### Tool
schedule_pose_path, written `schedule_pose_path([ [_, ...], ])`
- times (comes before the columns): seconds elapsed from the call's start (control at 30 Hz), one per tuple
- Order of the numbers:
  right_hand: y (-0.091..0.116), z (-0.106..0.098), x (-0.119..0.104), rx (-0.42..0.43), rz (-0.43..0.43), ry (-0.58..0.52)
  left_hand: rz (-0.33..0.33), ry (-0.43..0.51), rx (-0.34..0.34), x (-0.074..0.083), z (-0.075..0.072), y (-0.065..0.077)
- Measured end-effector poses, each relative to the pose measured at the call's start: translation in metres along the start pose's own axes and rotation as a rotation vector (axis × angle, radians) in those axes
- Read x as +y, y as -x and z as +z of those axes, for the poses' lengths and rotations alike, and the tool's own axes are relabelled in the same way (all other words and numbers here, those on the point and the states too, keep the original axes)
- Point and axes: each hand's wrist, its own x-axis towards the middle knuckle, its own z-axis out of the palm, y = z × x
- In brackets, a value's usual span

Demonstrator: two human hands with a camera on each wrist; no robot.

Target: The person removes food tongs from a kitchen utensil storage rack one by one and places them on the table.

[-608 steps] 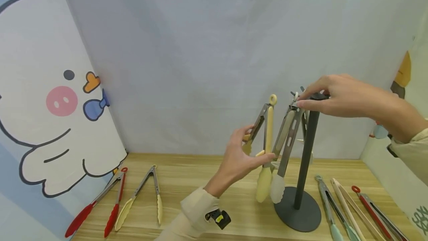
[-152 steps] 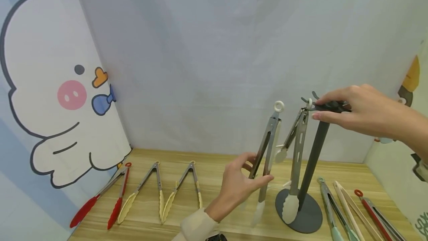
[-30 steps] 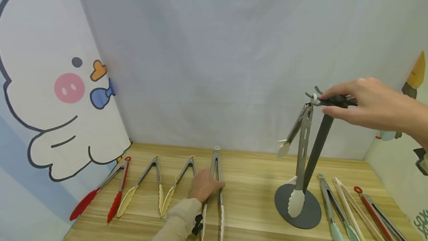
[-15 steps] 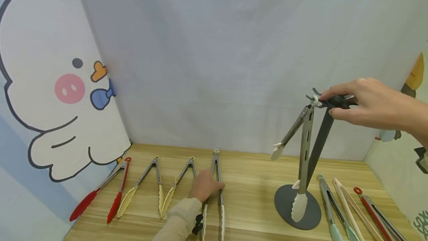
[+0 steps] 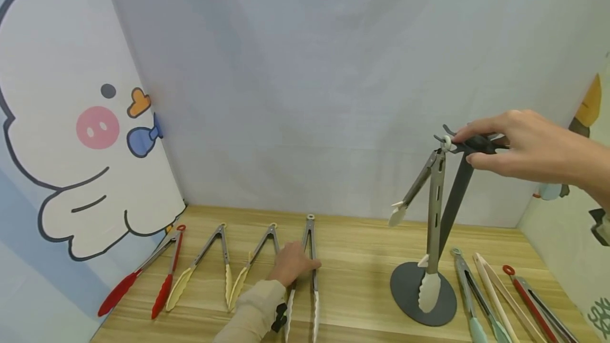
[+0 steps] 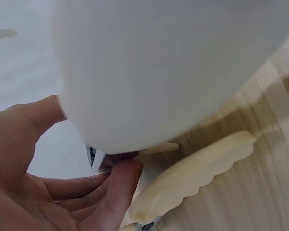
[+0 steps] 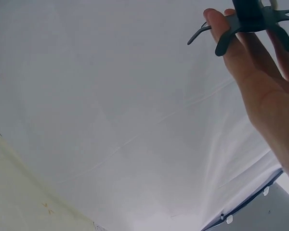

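My left hand grips a pair of white-tipped metal tongs lying spread on the wooden table. In the left wrist view, a finger and thumb of the left hand are round one arm, and a white tip fills the foreground. My right hand holds the hooked top of a dark tong stand, whose post leans. From one hook hangs another pair of white-tipped tongs, spread apart. In the right wrist view, the right hand has its fingers among the dark hooks.
Left on the table lie red tongs and two yellow-tipped pairs, one of them beside the other. Right of the stand's round base are green-tipped tongs, beige tongs and red-handled tongs.
Since the oldest frame, a yellow-tipped pair and a white-tipped pair have moved from the stand to the table. Over the last second the hanging tongs swung slightly; my hands stayed almost still.
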Motion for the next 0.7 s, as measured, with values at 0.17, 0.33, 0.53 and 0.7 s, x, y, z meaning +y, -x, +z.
schedule_pose_path([
  [0.17,0.002,0.0,-0.001,-0.001,-0.009,-0.006,0.045,-0.016,-0.004,0.0,-0.008,0.002],
  [0.33,0.002,0.0,-0.002,-0.002,-0.004,-0.008,0.103,0.015,0.019,0.006,-0.018,0.001],
  [0.53,0.002,0.0,-0.002,-0.002,-0.003,-0.011,0.194,0.131,0.054,0.021,-0.028,0.002],
  [0.7,0.003,0.0,-0.001,-0.001,-0.002,-0.004,0.261,0.281,0.028,0.041,-0.034,0.006],
])
